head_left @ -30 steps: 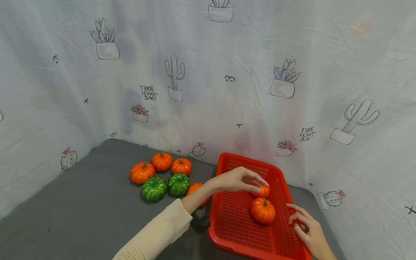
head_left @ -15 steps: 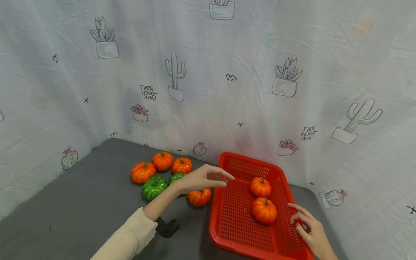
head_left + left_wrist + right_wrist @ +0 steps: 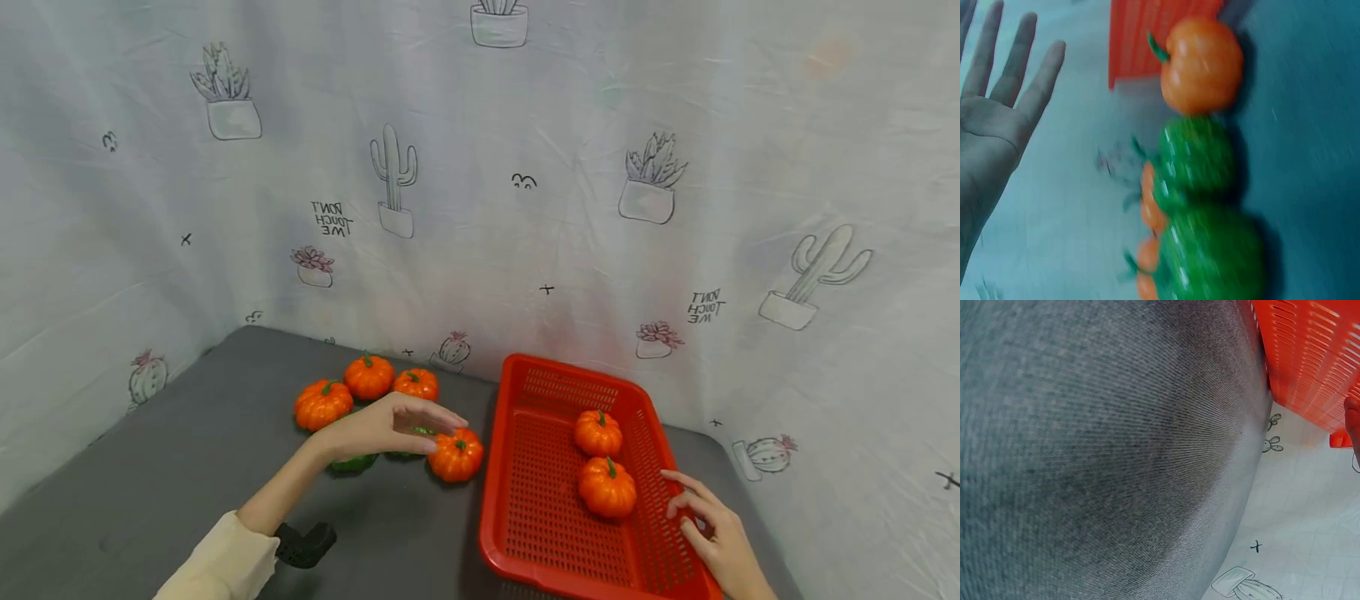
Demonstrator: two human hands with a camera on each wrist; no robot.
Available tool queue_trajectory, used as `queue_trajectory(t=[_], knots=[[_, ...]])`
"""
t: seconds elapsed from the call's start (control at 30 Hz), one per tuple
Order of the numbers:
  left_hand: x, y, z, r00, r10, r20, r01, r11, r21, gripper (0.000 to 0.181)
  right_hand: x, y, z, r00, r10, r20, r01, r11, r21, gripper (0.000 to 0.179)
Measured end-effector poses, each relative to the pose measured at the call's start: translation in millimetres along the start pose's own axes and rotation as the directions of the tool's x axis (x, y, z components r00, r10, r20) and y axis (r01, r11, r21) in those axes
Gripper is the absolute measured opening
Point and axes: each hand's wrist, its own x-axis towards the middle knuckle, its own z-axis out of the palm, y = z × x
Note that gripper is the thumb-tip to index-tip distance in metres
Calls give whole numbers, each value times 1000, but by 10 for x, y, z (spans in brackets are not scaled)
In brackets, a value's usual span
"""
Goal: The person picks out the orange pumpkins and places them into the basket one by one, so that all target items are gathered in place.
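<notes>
My left hand (image 3: pixel 382 429) hovers over the grey table with thumb and fingers apart and holds nothing. Just beyond its fingertips sits an orange pumpkin (image 3: pixel 456 458), beside the red basket (image 3: pixel 491 492). Two green pumpkins lie under that hand, mostly hidden in the head view; the left wrist view shows the nearer green pumpkin (image 3: pixel 1216 256) and the farther green pumpkin (image 3: pixel 1194 162), somewhat blurred. Inside the basket are a rear orange pumpkin (image 3: pixel 597 433) and a front orange pumpkin (image 3: pixel 607 487). My right hand (image 3: pixel 716 533) grips the basket's right rim, its fingers curled over it.
Behind the left hand stand three more orange pumpkins, among them the leftmost orange pumpkin (image 3: pixel 323 406). A white curtain (image 3: pixel 480 208) with cactus drawings hangs behind the grey table (image 3: pixel 150 467). The basket reaches close to the table's right side.
My left hand has let go of the rear orange pumpkin in the basket and moved left, out over the pumpkins on the table. My right hand has stayed at the rim.
</notes>
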Motion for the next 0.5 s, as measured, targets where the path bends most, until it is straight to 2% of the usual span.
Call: queue_trajectory(t=[0.07, 0.23, 0.33, 0.5], knots=[[-138, -38, -95, 1000, 14, -7, -14, 999, -34, 35, -3, 2, 5, 1000, -1, -1, 1, 1000, 2, 40], [-467, -108, -349, 992, -13, -127, 6, 999, -50, 38, -2, 18, 12, 1000, -7, -6, 7, 1000, 3, 40], [-635, -139, -471, 979, -27, -200, 31, 999, 12, 40, 0, 21, 14, 1000, -5, -6, 5, 1000, 2, 40], [-877, -180, -618, 954, -80, -289, 115, 988, 106, 40, -5, -1, 11, 1000, 14, 6, -14, 1000, 11, 39]])
